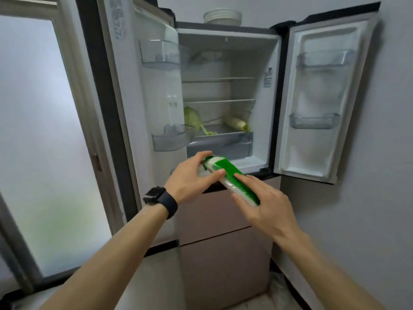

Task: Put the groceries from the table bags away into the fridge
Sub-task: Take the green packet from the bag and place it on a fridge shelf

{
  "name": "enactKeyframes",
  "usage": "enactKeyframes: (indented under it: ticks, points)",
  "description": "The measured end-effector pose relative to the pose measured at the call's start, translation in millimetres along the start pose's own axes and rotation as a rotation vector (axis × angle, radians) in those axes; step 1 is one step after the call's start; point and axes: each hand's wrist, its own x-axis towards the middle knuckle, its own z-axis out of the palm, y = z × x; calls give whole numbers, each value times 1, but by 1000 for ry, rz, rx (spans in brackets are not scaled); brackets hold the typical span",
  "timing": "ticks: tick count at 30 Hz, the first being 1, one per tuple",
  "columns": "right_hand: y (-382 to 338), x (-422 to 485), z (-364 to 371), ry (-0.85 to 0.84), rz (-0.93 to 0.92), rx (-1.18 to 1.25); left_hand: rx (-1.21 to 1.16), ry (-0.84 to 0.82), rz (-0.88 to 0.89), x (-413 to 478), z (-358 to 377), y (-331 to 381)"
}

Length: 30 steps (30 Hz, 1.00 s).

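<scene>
The left hand [192, 175] grips the upper end of one green-and-white packet [230, 173], thumb across its face and fingers curled over the end. The right hand [266, 206] holds the lower end of the same packet, thumb on top and fingers underneath. The packet is tilted, upper end toward the fridge [225, 63], and is held in the air just in front of the open compartment, outside it. One dark watch [159, 200] sits on the left wrist.

Both fridge doors stand open. The left door carries two clear bins: upper [161, 53] and lower [172, 137]. The right door also carries two clear bins: upper [325, 59] and lower [314, 120].

Inside are two shelves [219, 100], one above the other. Below them, one cabbage [192, 118] lies at the left and one white radish [235, 123] at the right, well apart, above one clear drawer [220, 144].

Two closed drawer fronts [214, 211] sit below the open compartment. One stack of white dishes [222, 16] rests on top of the fridge. A frosted glass door [38, 130] stands to the left.
</scene>
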Motion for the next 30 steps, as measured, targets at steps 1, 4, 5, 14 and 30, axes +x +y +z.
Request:
enactKeyframes:
  ticks: [1,4,5,14,30]
  points:
    - [13,17,-1,7,-6,-21,81,12,38,21,7,-1]
    - [55,70,-3,20,-19,-58,323,40,79,81,27,-8]
    - [71,88,-3,31,-21,-62,406,52,75,102,33,-10]
    - [188,253,-13,69,-48,-103,749,76,-52,280,70,-11]
    - [231,541,19,146,-48,-226,836,333,-82,530,38,-70]
